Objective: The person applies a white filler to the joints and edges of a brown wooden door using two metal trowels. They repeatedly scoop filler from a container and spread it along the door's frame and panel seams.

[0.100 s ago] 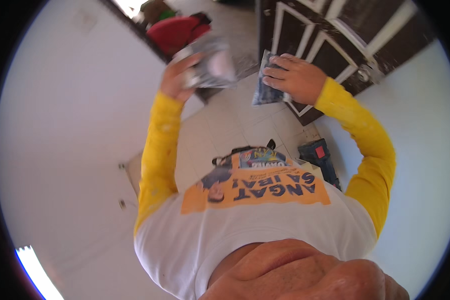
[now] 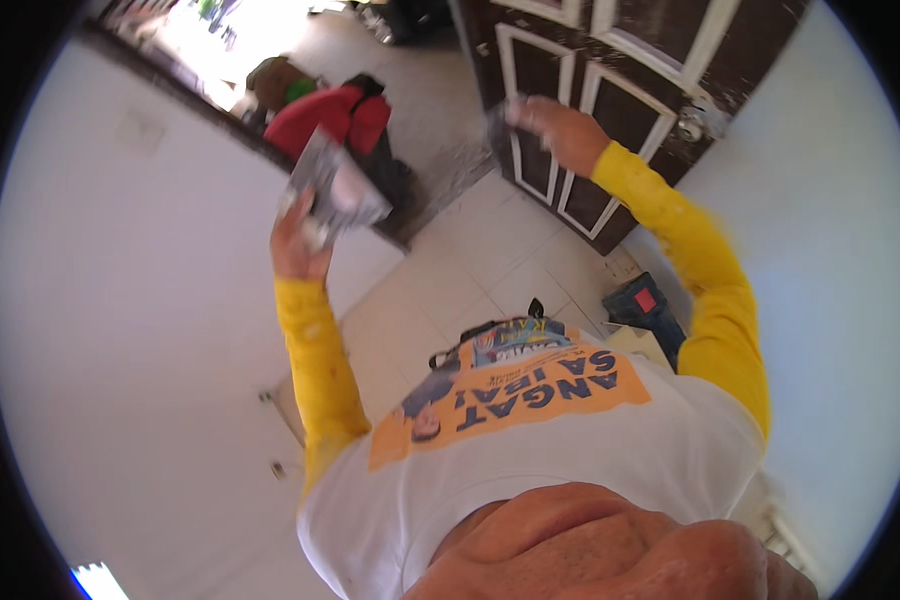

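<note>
I see the flat grey panel (image 2: 352, 188) extending up and right from the clasping fingers of the nearer left hand (image 2: 302, 242), its long axis apparently slanting down rightward; the right hand (image 2: 562, 132) meets a blurred dark piece (image 2: 498, 128), grip unclear.

One left hand (image 2: 300, 240) and one right hand (image 2: 567, 132) show — two in all — with one grey flat piece (image 2: 335, 190) and one blurred dark piece (image 2: 498, 128). There are two yellow sleeves (image 2: 315, 335), one white shirt (image 2: 530, 465), one brown door (image 2: 542, 75), one doorknob (image 2: 691, 124), one red rounded object (image 2: 315, 115), one dark blue case (image 2: 625, 305) and two small wall fixtures (image 2: 278, 469).
</note>
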`<state>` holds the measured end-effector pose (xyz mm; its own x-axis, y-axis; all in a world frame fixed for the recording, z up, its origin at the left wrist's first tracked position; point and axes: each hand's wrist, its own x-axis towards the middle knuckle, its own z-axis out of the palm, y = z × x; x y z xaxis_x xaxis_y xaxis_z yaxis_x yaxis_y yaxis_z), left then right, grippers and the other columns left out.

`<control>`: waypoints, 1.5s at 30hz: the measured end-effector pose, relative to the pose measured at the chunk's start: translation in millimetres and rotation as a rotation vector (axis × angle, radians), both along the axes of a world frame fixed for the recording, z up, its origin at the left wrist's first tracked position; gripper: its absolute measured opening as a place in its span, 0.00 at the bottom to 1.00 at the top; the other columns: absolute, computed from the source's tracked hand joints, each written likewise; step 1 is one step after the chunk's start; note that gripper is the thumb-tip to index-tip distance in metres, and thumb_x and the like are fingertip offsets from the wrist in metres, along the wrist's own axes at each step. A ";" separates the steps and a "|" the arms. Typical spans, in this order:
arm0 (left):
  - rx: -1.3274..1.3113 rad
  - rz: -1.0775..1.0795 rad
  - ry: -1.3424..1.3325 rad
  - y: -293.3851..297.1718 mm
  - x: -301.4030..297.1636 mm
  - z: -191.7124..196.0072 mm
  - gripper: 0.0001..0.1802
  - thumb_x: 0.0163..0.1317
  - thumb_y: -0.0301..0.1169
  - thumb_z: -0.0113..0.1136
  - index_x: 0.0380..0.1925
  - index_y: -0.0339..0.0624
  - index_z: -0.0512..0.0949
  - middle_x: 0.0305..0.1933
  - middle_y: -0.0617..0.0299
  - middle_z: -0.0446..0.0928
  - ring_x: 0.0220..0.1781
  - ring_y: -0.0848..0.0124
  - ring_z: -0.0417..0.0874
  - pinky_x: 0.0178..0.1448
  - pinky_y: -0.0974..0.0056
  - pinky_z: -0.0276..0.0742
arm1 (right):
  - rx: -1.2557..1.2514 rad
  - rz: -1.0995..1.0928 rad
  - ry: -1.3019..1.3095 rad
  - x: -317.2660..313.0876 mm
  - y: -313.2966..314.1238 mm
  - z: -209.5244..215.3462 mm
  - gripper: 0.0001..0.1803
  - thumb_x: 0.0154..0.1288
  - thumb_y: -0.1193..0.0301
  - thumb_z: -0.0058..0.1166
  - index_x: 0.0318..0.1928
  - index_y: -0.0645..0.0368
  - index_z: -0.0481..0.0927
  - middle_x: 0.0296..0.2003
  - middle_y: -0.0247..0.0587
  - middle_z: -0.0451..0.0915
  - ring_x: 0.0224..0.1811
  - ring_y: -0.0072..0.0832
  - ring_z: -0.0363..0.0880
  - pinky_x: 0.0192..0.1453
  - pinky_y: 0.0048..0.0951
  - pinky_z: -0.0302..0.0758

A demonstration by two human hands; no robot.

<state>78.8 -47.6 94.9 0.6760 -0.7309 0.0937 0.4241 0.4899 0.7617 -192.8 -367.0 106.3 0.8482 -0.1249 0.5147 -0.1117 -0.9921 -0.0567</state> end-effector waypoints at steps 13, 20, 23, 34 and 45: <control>0.319 0.080 0.035 94.5 10.0 8.7 0.18 0.64 0.27 0.54 0.54 0.34 0.74 0.52 0.55 0.80 0.52 0.61 0.81 0.56 0.57 0.78 | 0.750 -0.782 -1.074 104.0 -174.9 -51.5 0.34 0.65 0.72 0.49 0.70 0.66 0.56 0.66 0.61 0.60 0.68 0.56 0.60 0.71 0.47 0.59; 0.325 0.141 0.077 123.9 2.0 0.8 0.17 0.64 0.28 0.54 0.52 0.36 0.75 0.51 0.57 0.81 0.52 0.63 0.82 0.55 0.59 0.80 | 0.788 -0.815 -1.037 116.9 -209.6 -34.8 0.33 0.66 0.72 0.49 0.69 0.66 0.57 0.67 0.60 0.58 0.69 0.57 0.57 0.71 0.48 0.59; 0.302 0.139 0.108 132.3 -3.0 -8.5 0.17 0.64 0.28 0.54 0.53 0.36 0.75 0.51 0.57 0.81 0.51 0.64 0.83 0.54 0.58 0.81 | 0.703 -0.852 -1.108 116.3 -201.0 -31.2 0.30 0.66 0.71 0.48 0.67 0.67 0.61 0.64 0.62 0.63 0.67 0.57 0.61 0.70 0.47 0.61; 0.267 0.040 0.131 96.2 -23.0 -14.7 0.18 0.64 0.29 0.54 0.53 0.36 0.74 0.52 0.56 0.80 0.52 0.62 0.82 0.56 0.57 0.80 | 0.700 -0.866 -0.980 92.2 -179.3 -31.4 0.33 0.68 0.66 0.49 0.70 0.64 0.56 0.66 0.60 0.61 0.66 0.57 0.62 0.69 0.47 0.63; 0.331 0.088 0.147 118.6 -41.5 -15.5 0.16 0.65 0.29 0.55 0.50 0.35 0.75 0.49 0.57 0.81 0.47 0.64 0.84 0.50 0.59 0.83 | 0.804 -0.836 -0.661 91.5 -195.9 -36.6 0.30 0.70 0.59 0.43 0.70 0.49 0.61 0.61 0.62 0.68 0.62 0.58 0.68 0.67 0.53 0.65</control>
<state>37.3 71.0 79.4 0.7263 -0.6438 -0.2410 0.5082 0.2668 0.8189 -101.3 -562.8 69.7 -0.0105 -0.9419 0.3356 -0.3909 -0.3051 -0.8684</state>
